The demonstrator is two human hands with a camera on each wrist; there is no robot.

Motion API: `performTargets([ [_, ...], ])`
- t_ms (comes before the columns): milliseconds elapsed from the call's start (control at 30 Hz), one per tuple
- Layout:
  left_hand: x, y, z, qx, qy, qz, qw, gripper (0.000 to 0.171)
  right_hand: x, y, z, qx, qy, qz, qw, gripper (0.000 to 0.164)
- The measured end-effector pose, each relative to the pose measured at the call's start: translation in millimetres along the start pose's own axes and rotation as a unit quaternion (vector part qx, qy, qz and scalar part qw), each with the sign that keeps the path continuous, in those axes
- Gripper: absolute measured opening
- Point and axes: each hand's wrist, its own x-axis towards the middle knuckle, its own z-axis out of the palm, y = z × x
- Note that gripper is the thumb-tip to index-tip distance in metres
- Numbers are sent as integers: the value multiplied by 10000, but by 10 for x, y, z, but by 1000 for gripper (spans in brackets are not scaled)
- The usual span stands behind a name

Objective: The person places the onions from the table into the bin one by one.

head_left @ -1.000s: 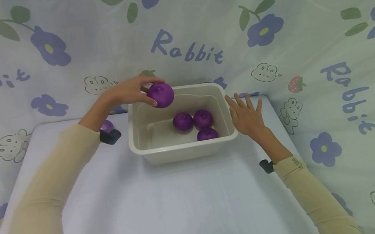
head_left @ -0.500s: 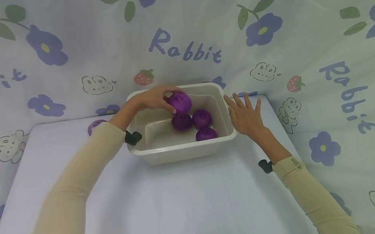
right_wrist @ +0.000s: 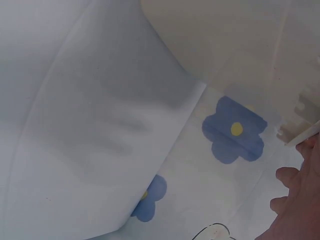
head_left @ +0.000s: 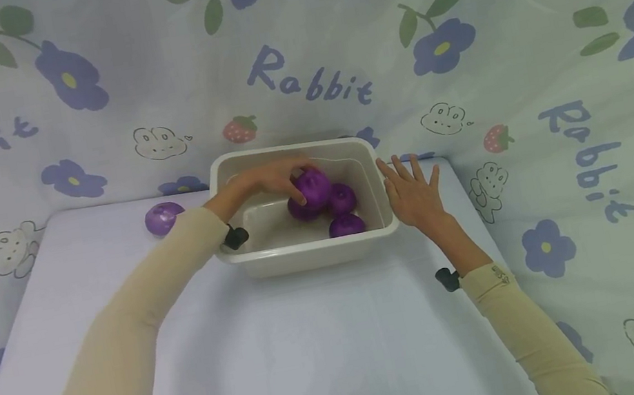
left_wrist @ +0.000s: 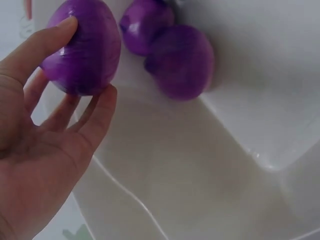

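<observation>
My left hand (head_left: 274, 178) grips a purple onion (head_left: 315, 187) between thumb and fingers, inside the cream plastic bin (head_left: 302, 261). In the left wrist view the thumb presses one side of this shiny onion (left_wrist: 85, 47) and the fingertips support the other. Below it in the bin lie more purple onions, one partly hidden (head_left: 302, 211), one at the right (head_left: 343, 198) and one near the front wall (head_left: 347, 224). At the bin's right rim, my right hand (head_left: 416, 198) rests with its fingers spread; the right wrist view catches only part of that hand (right_wrist: 300, 200).
Another purple onion (head_left: 163, 219) lies on the white-covered table (head_left: 317, 351), left of the bin near the back edge. Behind and at the right hangs a cloth (head_left: 312, 16) printed with flowers and rabbits. A small black camera (head_left: 235, 237) is on the left wrist.
The left hand has carried its onion rightward and down into the bin, over the others. The onion on the table now shows fully beside the sleeve. The right hand stays at the rim.
</observation>
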Motion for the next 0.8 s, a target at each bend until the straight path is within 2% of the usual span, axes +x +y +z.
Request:
performTargets([
  [233,50,-31,107,503,-304,-34,9983,70,4,6,12,54,21,-8,10000,54],
  [433,38,-39,173,490,-560,-47,9972,70,11,12,15,65,51,-18,10000,54],
  [467,54,-87,187,477,-583,38,9971,70,12,11,16,59,61,-22,10000,54],
  [567,62,-62,207,551,-675,16,9962,69,14,12,20,34,81,-25,10000,55],
  [667,92,-49,237,743,-815,-116,9938,69,19,13,25,31,67,-10,10000,55],
  [700,88,6,241,851,-876,-233,9922,70,22,13,27,32,68,-6,10000,54],
  [800,124,-8,273,1059,-1001,-326,9888,71,26,13,30,15,49,7,10000,54],
])
